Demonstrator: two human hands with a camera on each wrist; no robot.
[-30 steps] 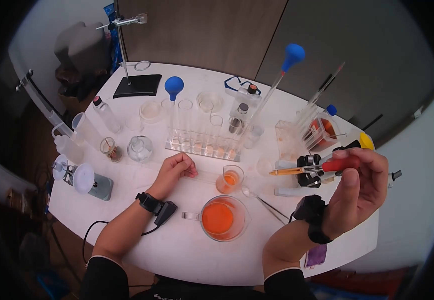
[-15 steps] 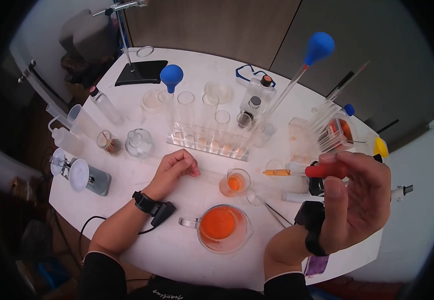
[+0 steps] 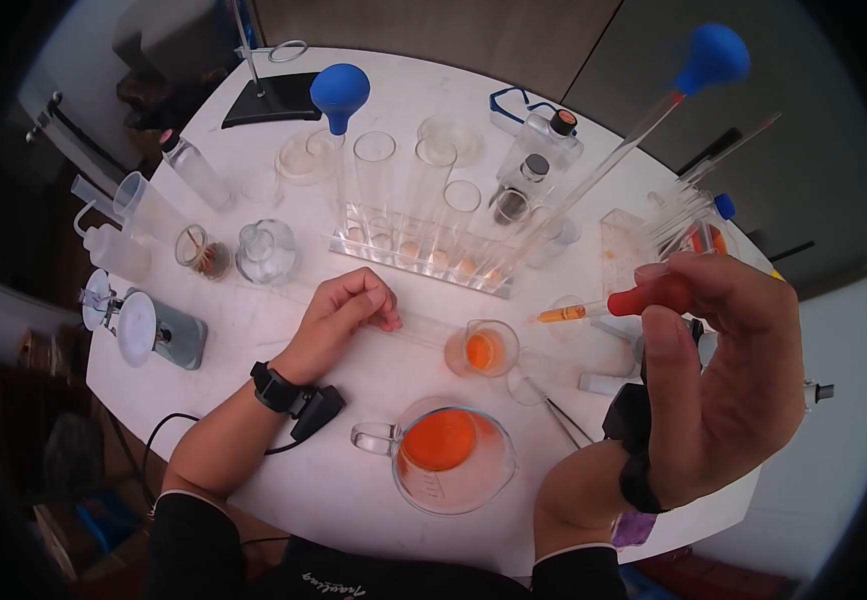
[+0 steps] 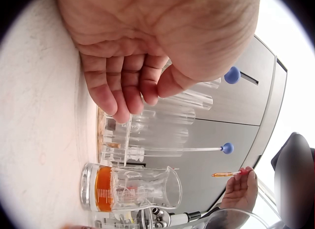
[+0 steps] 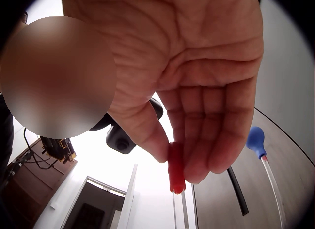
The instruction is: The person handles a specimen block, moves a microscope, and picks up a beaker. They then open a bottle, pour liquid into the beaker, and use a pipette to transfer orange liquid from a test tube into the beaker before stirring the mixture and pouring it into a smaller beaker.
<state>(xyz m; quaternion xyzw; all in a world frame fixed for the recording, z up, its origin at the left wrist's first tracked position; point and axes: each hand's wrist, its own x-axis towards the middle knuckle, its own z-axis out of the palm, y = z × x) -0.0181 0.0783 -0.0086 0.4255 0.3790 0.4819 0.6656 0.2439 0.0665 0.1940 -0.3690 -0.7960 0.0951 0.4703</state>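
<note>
Between thumb and fingers, my right hand (image 3: 739,380) pinches the red rubber bulb (image 3: 654,294) of a glass dropper (image 3: 562,314). Orange liquid fills the dropper's tip end, which points left and is raised above the table. In the right wrist view the thumb and fingertips press the bulb (image 5: 176,165). My left hand (image 3: 346,315) rests on the table, fingers loosely curled around nothing. To its right stands a small glass beaker (image 3: 502,362) with orange liquid low inside, upright in the left wrist view. Nearer me is a larger handled glass beaker (image 3: 494,475), also holding orange liquid.
A rack (image 3: 424,268) of large test tubes stands beyond the hands. Blue-bulbed pipettes rise from it, one bulb (image 3: 341,92) at left. A balance (image 3: 179,335), a stoppered glass bottle (image 3: 267,250) and a matchstick jar (image 3: 204,255) stand left. Metal tweezers (image 3: 566,420) lie right.
The head view has tilted, so the table's things sit higher and look larger. My right hand keeps its pinch on the dropper and appears closer to the camera. The left hand stays resting.
</note>
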